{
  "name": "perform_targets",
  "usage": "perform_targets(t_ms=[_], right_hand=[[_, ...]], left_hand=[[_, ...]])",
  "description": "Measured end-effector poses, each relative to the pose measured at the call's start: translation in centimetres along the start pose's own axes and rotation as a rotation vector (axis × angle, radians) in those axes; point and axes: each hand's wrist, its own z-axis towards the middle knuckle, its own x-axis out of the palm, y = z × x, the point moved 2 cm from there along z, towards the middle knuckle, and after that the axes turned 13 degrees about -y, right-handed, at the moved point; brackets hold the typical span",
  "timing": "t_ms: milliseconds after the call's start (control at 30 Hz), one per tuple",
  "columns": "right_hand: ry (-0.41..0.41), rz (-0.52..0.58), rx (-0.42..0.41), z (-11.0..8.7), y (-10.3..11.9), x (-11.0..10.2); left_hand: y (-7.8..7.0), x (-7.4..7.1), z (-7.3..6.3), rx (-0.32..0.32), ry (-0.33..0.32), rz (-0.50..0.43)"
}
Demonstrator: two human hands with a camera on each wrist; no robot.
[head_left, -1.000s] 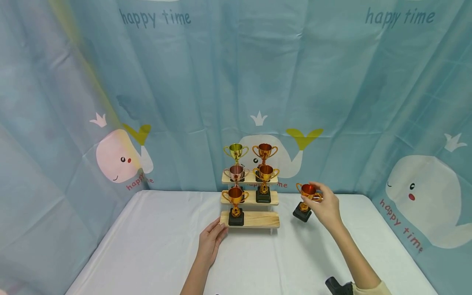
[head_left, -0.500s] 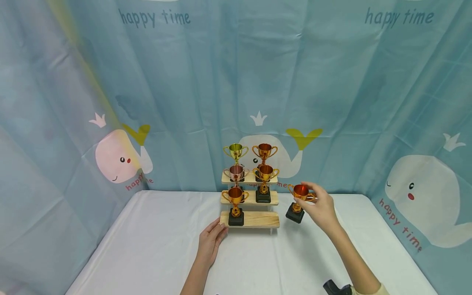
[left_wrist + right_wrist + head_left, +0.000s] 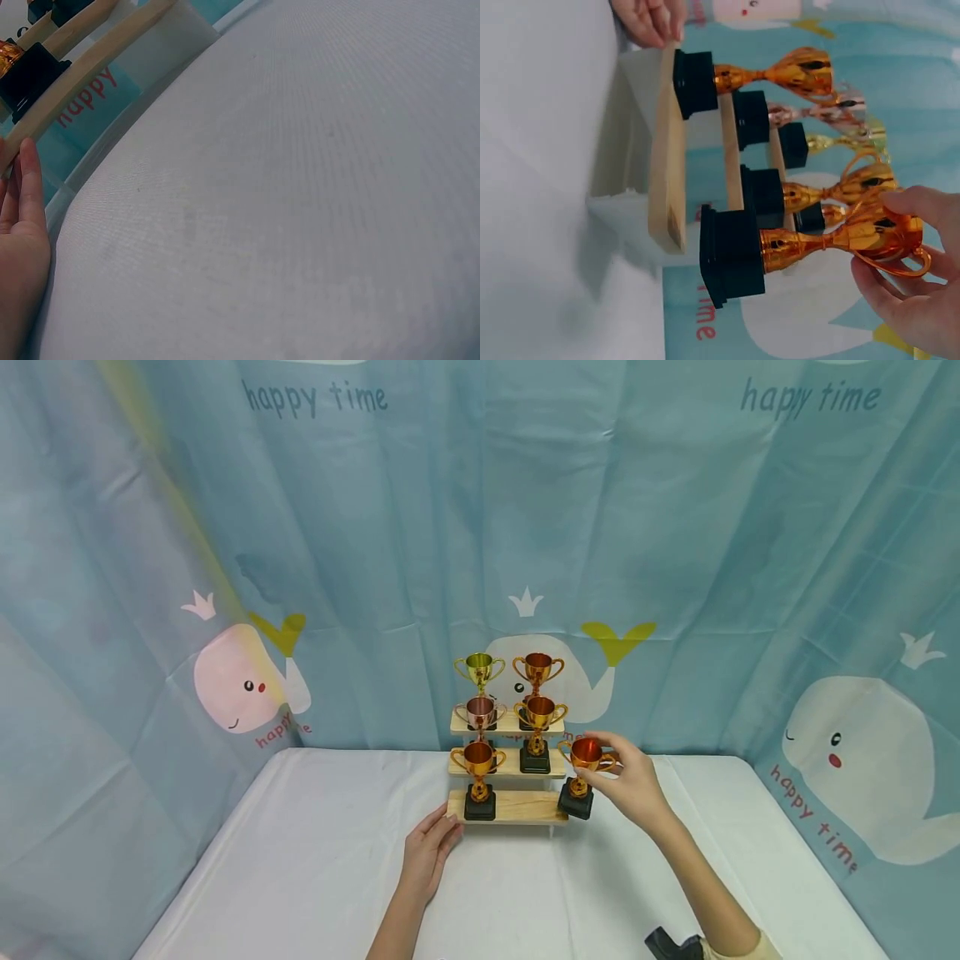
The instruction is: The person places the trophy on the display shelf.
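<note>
My right hand [image 3: 628, 783] holds a small orange-gold trophy cup [image 3: 733, 251] by its bowl, thumb and fingers on either side. The trophy is slightly tilted in the head view, its black square base at the right end of the bottom step. My left hand [image 3: 429, 857] grips the left end of that step on a three-tier wooden display stand [image 3: 528, 807]. Its fingers [image 3: 31, 184] touch the board's edge in the left wrist view. Another orange-gold trophy [image 3: 480, 768] stands upright on the left of the bottom step.
Two trophies stand on the middle step, one rose-coloured [image 3: 481, 713] and one gold [image 3: 538, 718]. On the top step are a yellow-gold trophy [image 3: 480, 667] and an orange one [image 3: 538, 668]. A white-covered table [image 3: 322, 852] lies beneath; a blue curtain [image 3: 375, 568] hangs behind.
My right hand has carried the trophy leftward, from beside the stand to the bottom step's right end. The left hand and the stand stay where they were.
</note>
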Motion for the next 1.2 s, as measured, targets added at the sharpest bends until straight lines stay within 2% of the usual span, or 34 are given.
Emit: perform_targets(t_ms=[400,633,900,1200], right_hand=[[0.118,0.083,-0.038,0.1,0.6,1.8],[0.178,0.105,-0.06,0.4,0.6,2.8],[0.21,0.108,-0.06,0.8,0.6,3.8],[0.208,0.08,-0.053,0.8,0.6,4.4]], left_hand=[[-0.2,0.0,-0.1,0.022,0.032,-0.003],[-0.1,0.0,0.0,0.005,0.011,-0.004],[0.0,0.0,0.0,0.01,0.01,0.007],[0.0,0.0,0.0,0.011,0.006,0.011]])
